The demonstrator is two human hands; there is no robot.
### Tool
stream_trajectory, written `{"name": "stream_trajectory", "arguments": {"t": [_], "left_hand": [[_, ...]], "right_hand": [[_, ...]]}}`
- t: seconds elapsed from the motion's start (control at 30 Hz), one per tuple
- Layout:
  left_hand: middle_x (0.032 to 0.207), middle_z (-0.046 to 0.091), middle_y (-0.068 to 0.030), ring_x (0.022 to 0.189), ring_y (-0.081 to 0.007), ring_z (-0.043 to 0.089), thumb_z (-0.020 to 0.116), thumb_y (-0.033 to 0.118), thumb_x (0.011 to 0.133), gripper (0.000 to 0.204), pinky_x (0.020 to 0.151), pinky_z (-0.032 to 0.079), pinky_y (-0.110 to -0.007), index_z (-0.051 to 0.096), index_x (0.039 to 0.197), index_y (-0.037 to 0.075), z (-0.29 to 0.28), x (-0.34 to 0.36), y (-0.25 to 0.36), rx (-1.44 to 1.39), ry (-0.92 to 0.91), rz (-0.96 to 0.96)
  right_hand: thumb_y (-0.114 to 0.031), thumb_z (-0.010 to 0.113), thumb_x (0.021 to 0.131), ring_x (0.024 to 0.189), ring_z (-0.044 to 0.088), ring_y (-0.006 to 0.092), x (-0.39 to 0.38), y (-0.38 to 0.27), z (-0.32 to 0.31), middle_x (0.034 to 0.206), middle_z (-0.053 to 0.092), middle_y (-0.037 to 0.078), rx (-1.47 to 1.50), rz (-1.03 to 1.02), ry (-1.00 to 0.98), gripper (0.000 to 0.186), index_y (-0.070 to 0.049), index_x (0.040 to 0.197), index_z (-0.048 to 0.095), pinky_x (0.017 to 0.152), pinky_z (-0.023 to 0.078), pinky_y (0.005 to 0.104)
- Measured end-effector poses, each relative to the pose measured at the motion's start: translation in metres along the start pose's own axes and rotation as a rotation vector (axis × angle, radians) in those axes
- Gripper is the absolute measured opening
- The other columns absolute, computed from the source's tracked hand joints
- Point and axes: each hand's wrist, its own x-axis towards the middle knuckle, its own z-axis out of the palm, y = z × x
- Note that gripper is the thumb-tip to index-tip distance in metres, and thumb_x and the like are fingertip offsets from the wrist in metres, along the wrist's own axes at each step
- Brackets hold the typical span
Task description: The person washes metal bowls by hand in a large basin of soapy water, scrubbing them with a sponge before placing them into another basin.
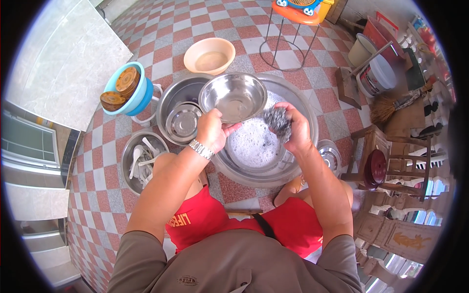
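Observation:
My left hand grips the near rim of a shiny steel bowl, thumb on its inner side, tilted over the left side of a large metal basin. White soapy water with foam fills that basin. In my right hand is a dark grey steel-wool scrubber, held above the suds just right of the bowl and apart from it. Left of the soapy basin stands another metal basin with a smaller steel bowl inside.
A metal bowl of white spoons sits at my left. Beyond it, a light blue tub holds stacked brown plates. A peach plastic basin lies ahead. At right are steel bowls, a wooden chair, a straw broom and buckets.

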Motion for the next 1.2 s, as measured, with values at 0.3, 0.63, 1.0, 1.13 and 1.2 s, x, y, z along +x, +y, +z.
{"name": "stream_trajectory", "arguments": {"t": [0.3,0.63,1.0,1.13,1.2], "left_hand": [[0.115,0.059,-0.0227,0.100,-0.0352,0.064,0.038,0.007,0.088,0.036,0.086,0.058,-0.051,0.048,0.120,-0.007,0.003,-0.005,0.000,-0.051,0.050,-0.118],[0.109,0.060,-0.0211,0.095,-0.0335,0.065,0.041,0.006,0.085,0.033,0.080,0.058,-0.049,0.050,0.115,-0.005,-0.002,-0.003,-0.003,-0.013,0.056,-0.166],[0.112,0.060,-0.0205,0.096,-0.0323,0.064,0.040,0.006,0.086,0.034,0.078,0.058,-0.047,0.051,0.116,-0.005,0.001,0.000,0.002,-0.003,0.065,-0.107],[0.113,0.060,-0.0204,0.098,-0.0328,0.064,0.040,0.007,0.086,0.036,0.079,0.058,-0.048,0.051,0.118,-0.005,0.000,-0.002,0.003,0.006,0.061,-0.063],[0.113,0.060,-0.0205,0.099,-0.0333,0.065,0.040,0.007,0.086,0.036,0.080,0.058,-0.049,0.051,0.118,-0.005,0.005,-0.004,0.000,0.019,0.076,-0.046]], "right_hand": [[-0.003,0.045,0.081,0.068,0.055,0.0110,0.010,0.010,-0.016,0.076,0.064,0.004,-0.626,-0.041,0.004,0.025,0.000,0.086,0.069,0.064,0.045,0.0258],[-0.015,0.050,0.084,0.080,0.067,0.0309,0.016,0.022,-0.015,0.081,0.069,0.018,-1.288,-0.332,0.245,0.025,-0.005,0.092,0.071,0.078,0.052,0.0373],[-0.056,0.058,0.092,0.094,0.062,0.0177,0.013,0.011,-0.018,0.098,0.071,0.012,-0.969,0.050,-0.002,0.061,0.002,0.100,0.072,0.088,0.047,0.0327],[-0.044,0.072,0.086,0.091,0.063,0.0158,-0.003,-0.003,0.007,0.095,0.072,0.010,-1.027,0.051,-0.286,0.047,0.000,0.104,0.073,0.084,0.049,0.0304],[-0.041,0.073,0.086,0.088,0.063,0.0147,0.000,0.001,0.003,0.093,0.072,0.009,-1.009,0.089,-0.283,0.043,-0.001,0.102,0.074,0.082,0.049,0.0296]]}}
